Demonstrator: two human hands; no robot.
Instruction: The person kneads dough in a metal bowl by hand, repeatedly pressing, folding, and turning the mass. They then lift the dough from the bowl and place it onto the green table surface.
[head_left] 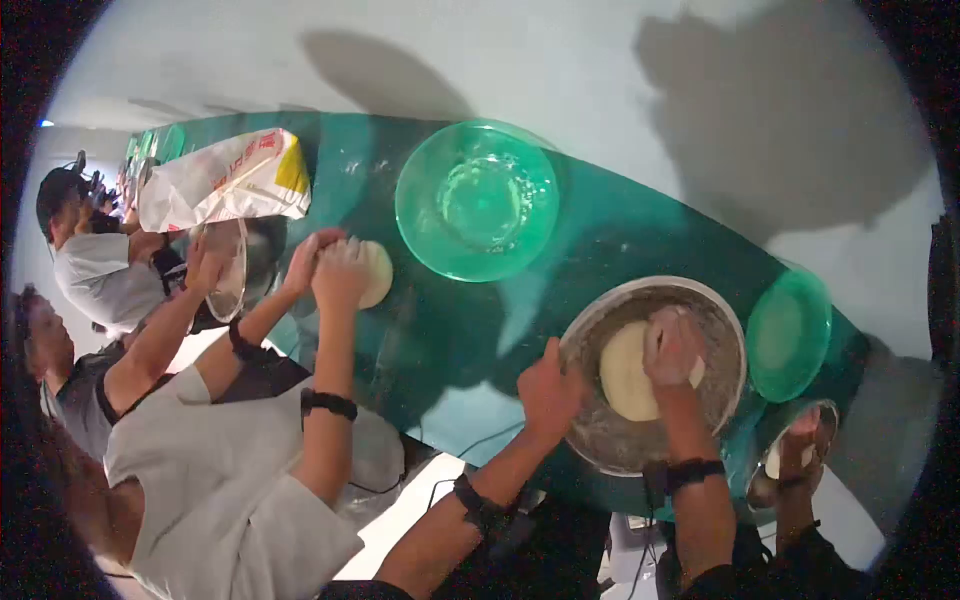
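Note:
A wide metal bowl (pixel 735 400) stands on the green table, its inside smeared with flour or dough. Inside it lies a large pale ball of dough (pixel 626 372). My left hand (pixel 552 390) holds the bowl's left rim, thumb up and fingers curled at the edge. On the dough's right side my right hand (pixel 674 346) presses down with curled fingers, and pale residue covers its knuckles. Black straps circle both of my wrists.
A green plastic basin (pixel 477 200) is beyond the bowl, another (pixel 790 335) to its right. At left, a co-worker's hands press dough (pixel 377 275) on the table (pixel 390 350), near a white bag (pixel 230 180). Another person's hand is in a metal bowl (pixel 828 432) at lower right.

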